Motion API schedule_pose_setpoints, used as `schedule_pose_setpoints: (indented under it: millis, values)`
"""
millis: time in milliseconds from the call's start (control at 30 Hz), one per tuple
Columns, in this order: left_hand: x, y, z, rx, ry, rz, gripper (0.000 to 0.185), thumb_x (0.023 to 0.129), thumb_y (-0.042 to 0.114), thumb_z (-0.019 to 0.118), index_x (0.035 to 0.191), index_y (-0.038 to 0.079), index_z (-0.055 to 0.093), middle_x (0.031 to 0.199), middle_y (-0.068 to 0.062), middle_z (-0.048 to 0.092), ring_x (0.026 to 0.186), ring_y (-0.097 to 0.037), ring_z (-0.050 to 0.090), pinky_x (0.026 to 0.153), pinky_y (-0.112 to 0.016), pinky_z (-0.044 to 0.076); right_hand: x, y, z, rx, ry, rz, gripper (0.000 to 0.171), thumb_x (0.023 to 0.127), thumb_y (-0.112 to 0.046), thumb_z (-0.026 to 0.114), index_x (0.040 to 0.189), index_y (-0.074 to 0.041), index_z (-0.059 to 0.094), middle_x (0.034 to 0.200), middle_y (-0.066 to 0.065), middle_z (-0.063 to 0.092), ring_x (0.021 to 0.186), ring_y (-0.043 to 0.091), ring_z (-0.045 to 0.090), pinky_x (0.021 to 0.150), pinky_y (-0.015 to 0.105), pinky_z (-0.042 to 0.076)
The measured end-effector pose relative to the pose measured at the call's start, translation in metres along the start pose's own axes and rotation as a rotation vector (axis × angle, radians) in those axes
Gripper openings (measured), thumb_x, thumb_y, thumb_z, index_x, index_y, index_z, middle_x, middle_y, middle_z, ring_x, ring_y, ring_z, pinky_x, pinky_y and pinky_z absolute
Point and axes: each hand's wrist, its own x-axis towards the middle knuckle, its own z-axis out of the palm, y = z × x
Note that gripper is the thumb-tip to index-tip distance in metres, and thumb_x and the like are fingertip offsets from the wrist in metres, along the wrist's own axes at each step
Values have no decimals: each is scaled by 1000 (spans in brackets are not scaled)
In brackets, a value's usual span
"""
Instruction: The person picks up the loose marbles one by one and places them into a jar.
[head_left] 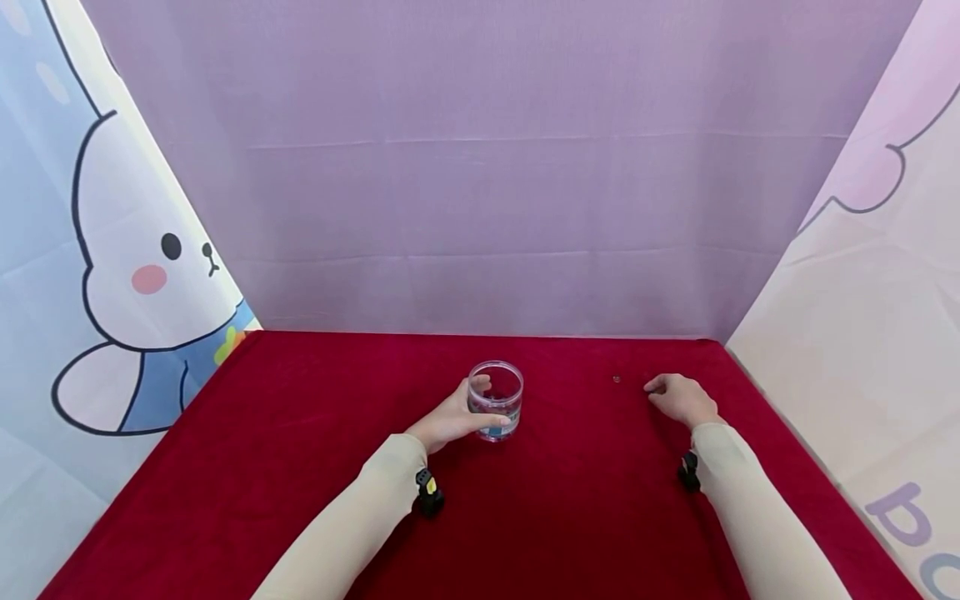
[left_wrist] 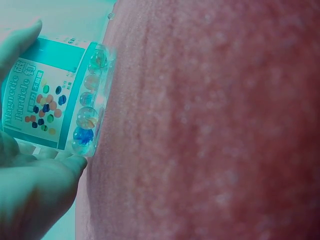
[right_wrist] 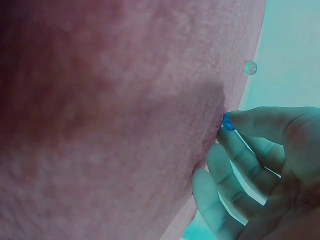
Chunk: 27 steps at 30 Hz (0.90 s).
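Observation:
My left hand [head_left: 452, 418] grips a clear round jar [head_left: 498, 402] that stands upright near the middle of the cloth, thumb on the near side and fingers round the far side. A printed label [left_wrist: 42, 95] wraps it, and several glass marbles [left_wrist: 87, 118] lie at its bottom, one with blue inside. Off to the right, my right hand [head_left: 682, 399] is down at the cloth. Thumb and index finger pinch a blue marble [right_wrist: 228, 121]; the other fingers curve loosely. A single clear marble [head_left: 617, 379] lies on the cloth between jar and right hand, nearer the right hand.
Red cloth [head_left: 300, 417] covers the table. A purple curtain [head_left: 480, 167] hangs behind its far edge. Printed sheets stand along both sides, the left one showing a cartoon animal [head_left: 150, 242]. Each wrist wears a small black camera [head_left: 429, 493].

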Motion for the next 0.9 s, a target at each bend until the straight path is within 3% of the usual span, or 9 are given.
schedule_pose_setpoints:
  millis: [333, 900]
  values:
    - [0, -2, 1, -4, -4, -4, 98, 79, 41, 85, 154, 17, 26, 155, -2, 34, 138, -26, 35, 108, -53, 39, -4, -1, 3, 20, -18, -15, 31, 97, -15, 58, 125, -3, 66, 123, 24, 61, 109, 42, 56, 83, 61, 44]
    - [-1, -1, 0, -9, -13, 2, 96, 80, 40, 85, 153, 16, 27, 155, -3, 34, 136, -25, 37, 108, -52, 40, -8, -11, 6, 26, 54, -109, 30, 99, -17, 59, 126, -5, 66, 122, 21, 64, 110, 40, 59, 81, 58, 47]
